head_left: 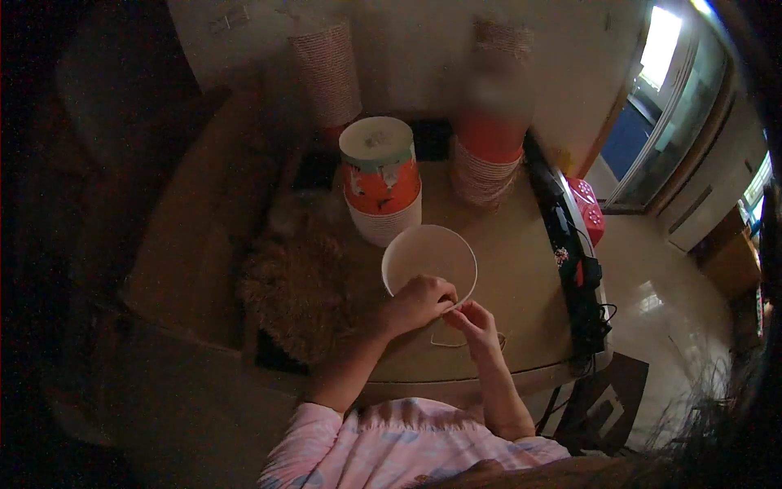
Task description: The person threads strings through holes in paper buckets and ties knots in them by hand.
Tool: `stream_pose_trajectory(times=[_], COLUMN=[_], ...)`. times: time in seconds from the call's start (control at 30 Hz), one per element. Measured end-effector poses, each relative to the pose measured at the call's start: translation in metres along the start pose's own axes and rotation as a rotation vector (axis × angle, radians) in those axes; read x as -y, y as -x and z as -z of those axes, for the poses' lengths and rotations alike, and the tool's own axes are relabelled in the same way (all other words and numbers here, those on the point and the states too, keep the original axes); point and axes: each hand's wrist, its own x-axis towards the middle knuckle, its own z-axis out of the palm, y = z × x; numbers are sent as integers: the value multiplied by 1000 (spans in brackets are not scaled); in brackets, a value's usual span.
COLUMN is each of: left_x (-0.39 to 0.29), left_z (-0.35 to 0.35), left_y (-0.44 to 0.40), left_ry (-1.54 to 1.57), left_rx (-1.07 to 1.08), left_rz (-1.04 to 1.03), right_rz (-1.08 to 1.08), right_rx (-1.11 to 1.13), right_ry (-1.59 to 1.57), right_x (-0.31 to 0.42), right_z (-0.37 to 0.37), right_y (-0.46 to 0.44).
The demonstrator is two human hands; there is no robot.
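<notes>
A white paper bucket [429, 254] sits tilted near the table's front, its open mouth facing up. My left hand [422, 301] is closed on its near rim, with some fingers inside the mouth. Just right of it, my right hand [474, 320] pinches at the same rim from outside, fingertips close to the left ones. A thin pale cord [448, 345] loops below the hands. Behind the bucket stands a stack of upturned buckets [381, 183], orange and white. What lies between my fingertips is too small to make out.
Fibrous brown material [297, 285] lies left on the table [521, 285]. Rope-wrapped stacks stand at the back left [327, 73] and back right [489, 167]. Black cables [599, 318] run along the right edge, beside a red container [586, 210]. A cardboard box [195, 236] is farther left.
</notes>
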Motion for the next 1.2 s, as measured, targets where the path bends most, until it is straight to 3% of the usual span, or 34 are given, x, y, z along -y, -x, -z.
stream_pose_trajectory(times=[0.3,0.5,0.7,0.9,1.0,1.2], left_x=[3,-2,1,6,8,3], left_z=[-7,-3,-7,-10,-14,-10], left_y=[2,4,2,3,2,3], left_ry=[67,185,114,97,201,185], left_rx=[-117,-74,-82,-156,-264,-121], left_rz=[127,135,93,140,58,104], right_rz=[-19,37,29,64,39,60], right_rx=[-11,-42,-20,-9,-17,-44], right_ry=[31,-27,39,-20,-33,-58], right_x=[0,-5,0,-4,3,3], right_z=[1,-2,-1,0,-4,-7], right_y=[0,-2,1,1,4,3])
